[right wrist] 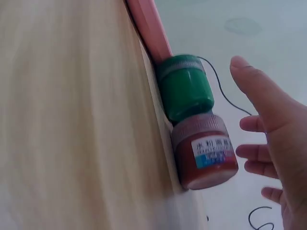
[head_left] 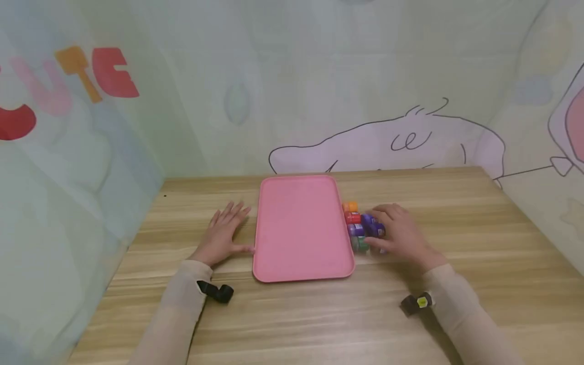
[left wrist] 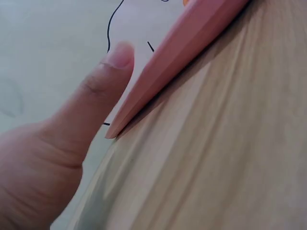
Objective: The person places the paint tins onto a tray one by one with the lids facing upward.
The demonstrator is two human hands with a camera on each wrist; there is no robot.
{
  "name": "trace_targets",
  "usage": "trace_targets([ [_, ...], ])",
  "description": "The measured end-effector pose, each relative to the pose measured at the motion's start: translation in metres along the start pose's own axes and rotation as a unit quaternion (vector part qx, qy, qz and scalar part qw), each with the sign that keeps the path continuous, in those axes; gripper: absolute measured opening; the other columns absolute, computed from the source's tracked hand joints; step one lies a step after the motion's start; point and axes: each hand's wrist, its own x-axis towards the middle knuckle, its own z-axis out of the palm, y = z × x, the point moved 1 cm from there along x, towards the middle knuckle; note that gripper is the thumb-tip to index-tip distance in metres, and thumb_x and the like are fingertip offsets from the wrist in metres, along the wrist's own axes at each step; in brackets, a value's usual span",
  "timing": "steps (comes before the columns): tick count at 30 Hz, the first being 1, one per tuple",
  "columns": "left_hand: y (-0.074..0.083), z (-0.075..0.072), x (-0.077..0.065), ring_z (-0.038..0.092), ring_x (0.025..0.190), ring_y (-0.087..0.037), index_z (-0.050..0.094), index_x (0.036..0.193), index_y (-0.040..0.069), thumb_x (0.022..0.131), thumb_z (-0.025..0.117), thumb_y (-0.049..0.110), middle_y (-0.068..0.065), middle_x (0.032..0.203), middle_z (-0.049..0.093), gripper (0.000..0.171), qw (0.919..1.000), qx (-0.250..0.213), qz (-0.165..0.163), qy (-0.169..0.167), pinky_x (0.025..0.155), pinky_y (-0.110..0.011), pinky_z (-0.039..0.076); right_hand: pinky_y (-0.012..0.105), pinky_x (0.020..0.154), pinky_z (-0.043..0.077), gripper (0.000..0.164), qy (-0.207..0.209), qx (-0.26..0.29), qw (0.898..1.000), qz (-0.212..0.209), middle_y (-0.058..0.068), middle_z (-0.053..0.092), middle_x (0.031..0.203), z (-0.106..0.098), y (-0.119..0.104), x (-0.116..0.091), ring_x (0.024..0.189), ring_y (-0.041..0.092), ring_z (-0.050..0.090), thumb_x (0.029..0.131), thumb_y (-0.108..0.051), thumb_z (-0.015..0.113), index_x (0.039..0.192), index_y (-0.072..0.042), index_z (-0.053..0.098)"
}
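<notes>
A pink tray (head_left: pixel 301 228) lies flat on the wooden table. My left hand (head_left: pixel 223 235) rests at its left with spread fingers; the thumb (left wrist: pixel 112 67) is by the tray's edge, contact unclear. Along the right side of the tray several small paint jars lie on their sides, among them an orange jar (head_left: pixel 350 207), a red jar (head_left: pixel 353 218), a purple jar (head_left: pixel 356 230) and a green jar (right wrist: pixel 186 93). Next to the green one is a brown jar (right wrist: pixel 205 155) with a printed label. My right hand (head_left: pixel 399 233) is over the jars, thumb and fingers apart, partly hiding them.
The wooden table (head_left: pixel 310 319) extends around the tray and both arms. Behind it hangs a pale printed backdrop (head_left: pixel 205 91) with letters and a line drawing. Each sleeve carries a small black camera, one at the left wrist (head_left: pixel 216 291).
</notes>
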Motion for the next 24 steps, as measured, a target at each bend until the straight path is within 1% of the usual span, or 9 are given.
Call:
trace_targets([
  [3,0.000,0.001,0.000,0.016,0.147,-0.041,0.032,0.150,0.011,0.066,0.077,0.060,-0.015,0.158,0.025,0.107,0.9998,-0.010,0.015,0.000,0.117,-0.064,0.013,0.050,0.101,0.044,0.060,0.019,-0.009,1.000,-0.023,0.013,0.062,0.117,0.000,-0.006,0.001,0.111,0.030,0.054,0.076,-0.045,0.078,0.120,-0.007,0.064],
  [5,0.000,0.002,0.001,0.017,0.146,-0.041,0.033,0.150,0.012,0.068,0.078,0.056,-0.015,0.157,0.028,0.103,0.9994,-0.026,0.022,-0.001,0.117,-0.064,0.015,0.046,0.094,0.048,0.052,0.040,-0.019,0.998,-0.053,0.011,0.066,0.107,0.002,-0.010,0.001,0.103,0.028,0.057,0.073,-0.043,0.080,0.110,-0.008,0.068],
  [8,0.000,0.003,0.000,0.018,0.146,-0.040,0.037,0.148,0.012,0.070,0.079,0.048,-0.014,0.156,0.032,0.096,0.9979,-0.062,0.017,-0.002,0.116,-0.064,0.016,0.041,0.085,0.049,0.044,0.059,-0.029,0.993,-0.094,0.006,0.067,0.095,0.004,-0.017,0.003,0.093,0.024,0.056,0.071,-0.041,0.082,0.099,-0.010,0.069],
  [11,0.000,0.004,0.001,0.021,0.146,-0.039,0.043,0.145,0.012,0.074,0.080,0.040,-0.014,0.154,0.037,0.085,0.9950,-0.098,0.016,-0.001,0.116,-0.064,0.018,0.038,0.080,0.047,0.043,0.058,-0.040,0.991,-0.117,0.002,0.064,0.092,0.007,-0.024,0.003,0.089,0.020,0.053,0.070,-0.043,0.082,0.097,-0.011,0.069],
  [13,0.001,0.005,0.001,0.024,0.144,-0.040,0.047,0.142,0.011,0.075,0.079,0.038,-0.014,0.151,0.040,0.079,0.9939,-0.109,0.020,-0.002,0.115,-0.063,0.019,0.037,0.080,0.046,0.044,0.052,-0.046,0.990,-0.127,0.001,0.062,0.091,0.008,-0.029,0.003,0.088,0.020,0.052,0.069,-0.043,0.082,0.097,-0.012,0.068],
  [16,0.002,0.005,0.000,0.027,0.144,-0.039,0.050,0.140,0.010,0.077,0.078,0.036,-0.013,0.151,0.042,0.074,0.9936,-0.109,0.031,-0.006,0.116,-0.062,0.021,0.039,0.084,0.047,0.043,0.043,-0.055,0.989,-0.134,0.002,0.061,0.094,0.009,-0.033,0.003,0.092,0.020,0.053,0.069,-0.041,0.083,0.097,-0.012,0.068],
  [20,0.005,0.004,0.000,0.027,0.144,-0.039,0.049,0.140,0.010,0.078,0.077,0.037,-0.012,0.152,0.040,0.073,0.9936,-0.104,0.040,-0.016,0.116,-0.062,0.021,0.040,0.087,0.046,0.041,0.032,-0.060,0.989,-0.128,0.002,0.061,0.095,0.011,-0.035,0.003,0.093,0.021,0.052,0.070,-0.037,0.084,0.097,-0.011,0.067],
  [24,0.004,0.005,0.000,0.028,0.144,-0.039,0.049,0.141,0.010,0.079,0.077,0.037,-0.011,0.152,0.041,0.074,0.9935,-0.106,0.035,-0.026,0.115,-0.063,0.021,0.041,0.086,0.047,0.040,0.016,-0.069,0.990,-0.124,0.003,0.060,0.097,0.013,-0.037,0.002,0.094,0.022,0.053,0.071,-0.033,0.084,0.098,-0.010,0.067],
])
